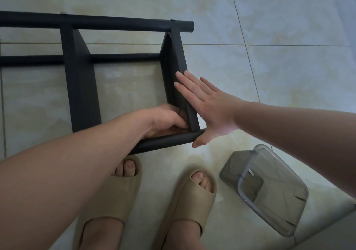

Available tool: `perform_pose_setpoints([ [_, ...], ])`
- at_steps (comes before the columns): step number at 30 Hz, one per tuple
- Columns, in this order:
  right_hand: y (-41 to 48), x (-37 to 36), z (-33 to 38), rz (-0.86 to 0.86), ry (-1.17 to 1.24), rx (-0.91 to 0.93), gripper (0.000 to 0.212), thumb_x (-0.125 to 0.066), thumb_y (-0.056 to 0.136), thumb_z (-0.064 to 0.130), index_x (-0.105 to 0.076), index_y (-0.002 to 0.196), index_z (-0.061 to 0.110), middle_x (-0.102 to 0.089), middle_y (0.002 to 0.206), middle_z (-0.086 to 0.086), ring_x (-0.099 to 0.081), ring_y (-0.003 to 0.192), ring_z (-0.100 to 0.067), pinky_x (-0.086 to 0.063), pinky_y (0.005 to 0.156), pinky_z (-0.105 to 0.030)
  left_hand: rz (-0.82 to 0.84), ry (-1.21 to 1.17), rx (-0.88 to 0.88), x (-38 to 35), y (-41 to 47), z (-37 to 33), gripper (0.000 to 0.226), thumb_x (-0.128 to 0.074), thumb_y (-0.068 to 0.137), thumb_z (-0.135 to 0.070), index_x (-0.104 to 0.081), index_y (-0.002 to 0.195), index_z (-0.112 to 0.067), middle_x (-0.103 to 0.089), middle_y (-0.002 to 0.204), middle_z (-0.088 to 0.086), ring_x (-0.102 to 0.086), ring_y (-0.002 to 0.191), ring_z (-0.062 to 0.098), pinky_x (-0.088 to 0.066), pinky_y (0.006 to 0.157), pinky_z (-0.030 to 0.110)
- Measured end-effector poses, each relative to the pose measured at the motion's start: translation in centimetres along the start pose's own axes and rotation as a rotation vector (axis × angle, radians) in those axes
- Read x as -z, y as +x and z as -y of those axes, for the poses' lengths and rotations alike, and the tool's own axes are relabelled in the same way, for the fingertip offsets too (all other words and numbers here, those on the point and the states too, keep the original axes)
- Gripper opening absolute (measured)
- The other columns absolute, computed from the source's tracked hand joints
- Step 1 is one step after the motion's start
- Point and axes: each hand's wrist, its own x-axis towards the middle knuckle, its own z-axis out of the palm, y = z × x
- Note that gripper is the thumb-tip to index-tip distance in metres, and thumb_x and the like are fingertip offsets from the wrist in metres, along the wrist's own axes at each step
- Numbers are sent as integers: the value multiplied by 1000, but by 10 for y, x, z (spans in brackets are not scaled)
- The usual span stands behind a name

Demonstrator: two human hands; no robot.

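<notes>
A black metal frame (81, 88) of round tubes and flat cross panels lies on the tiled floor. My right hand (208, 107) lies flat with straight fingers against the outer face of the right-hand panel (179, 57), its thumb at the end of the near tube (165, 142). My left hand (165, 120) reaches inside the frame with its fingers curled at the bottom of that same panel, where it meets the near tube. What the left fingers hold is hidden.
A smoky transparent plastic container (269, 190) lies tilted on the floor at the lower right, with small items inside. My two feet in beige slides (192, 197) stand just below the frame. Pale floor tiles (289, 28) spread to the right and behind.
</notes>
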Motion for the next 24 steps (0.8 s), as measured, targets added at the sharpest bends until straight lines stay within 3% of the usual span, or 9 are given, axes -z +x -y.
perform_pose_setpoints([
  [5,-1,0,0,-2,-11,-5,148,-49,55,97,22,158,17,32,164,-1,30,151,-18,4,125,-47,-99,136,-37,-4,0,4,7,-64,87,-3,-67,81,-6,-63,70,9,-60,64,20,-47,62,25],
  [12,-2,-1,-1,-48,-14,-3,148,-52,56,96,17,160,16,27,166,0,25,153,-17,5,125,-47,-136,223,-43,-6,0,2,25,-64,86,-5,-65,63,-14,-60,51,-3,-54,44,8,-40,45,13],
  [24,-5,2,1,-51,-7,-26,146,-53,54,95,12,161,20,27,167,4,27,150,-10,0,124,-58,-127,273,-18,-8,-3,1,21,-63,86,-10,-67,67,-15,-63,56,-2,-56,48,10,-42,49,16],
])
